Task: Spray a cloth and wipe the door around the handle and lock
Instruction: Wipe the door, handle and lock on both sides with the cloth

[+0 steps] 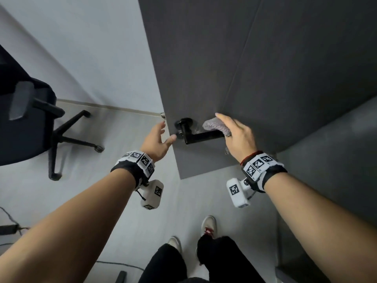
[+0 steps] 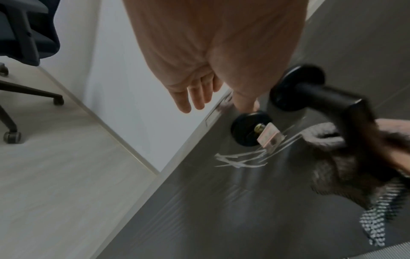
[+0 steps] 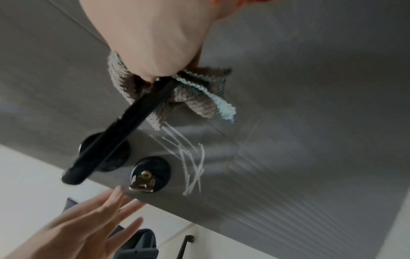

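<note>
Grey door (image 1: 265, 68), chair (image 1: 24, 119) sitting off left; only the wrist cams are catching white scratches (image 3: 190, 166) by the lock (image 3: 150, 175). Right hand (image 1: 237, 135) is pressing the cloth (image 1: 216, 125) above the handle (image 1: 202, 137), left hand (image 1: 157, 139) hanging open at the edge

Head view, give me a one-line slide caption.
Right hand presses a cloth to the grey door above the black handle; left hand open.
</note>
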